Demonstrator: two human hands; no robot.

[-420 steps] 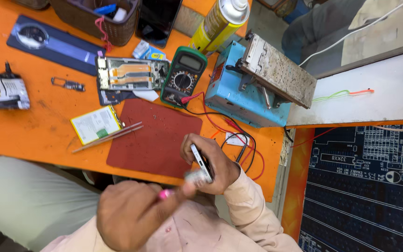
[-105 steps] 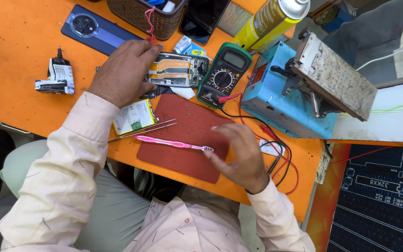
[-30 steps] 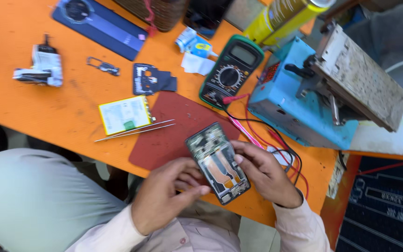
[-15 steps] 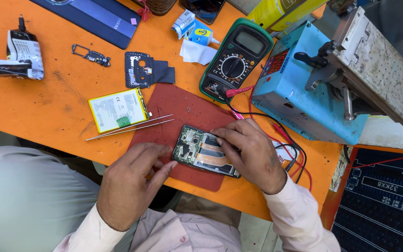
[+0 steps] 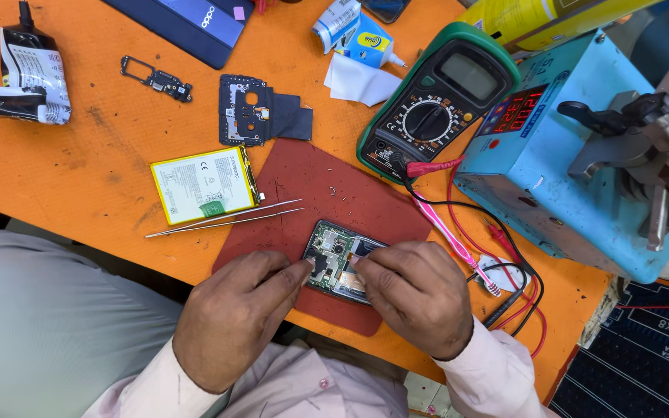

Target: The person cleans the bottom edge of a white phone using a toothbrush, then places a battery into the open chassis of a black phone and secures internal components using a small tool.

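An opened phone body [image 5: 336,255] with bare circuitry lies on a dark red work mat [image 5: 327,201] on the orange table [image 5: 94,162]. My left hand [image 5: 238,313] pinches its left edge with thumb and forefinger. My right hand [image 5: 420,294] covers its right half, fingertips pressing on the board. Most of the phone's lower part is hidden under my hands. Metal tweezers [image 5: 222,218] lie just left of the mat, beside a yellow-edged phone battery [image 5: 203,184].
A black shield plate [image 5: 261,116] and a small board part [image 5: 156,77] lie farther back. A green multimeter [image 5: 435,108] with red and black leads, a pink toothbrush [image 5: 458,244], a blue power unit [image 5: 574,155], a dark blue phone back [image 5: 187,23] and glue tubes [image 5: 354,31] crowd the table.
The phone has been lowered from my raised hands onto the red mat. Both hands followed it down and now rest on it; the view has shifted closer to the table.
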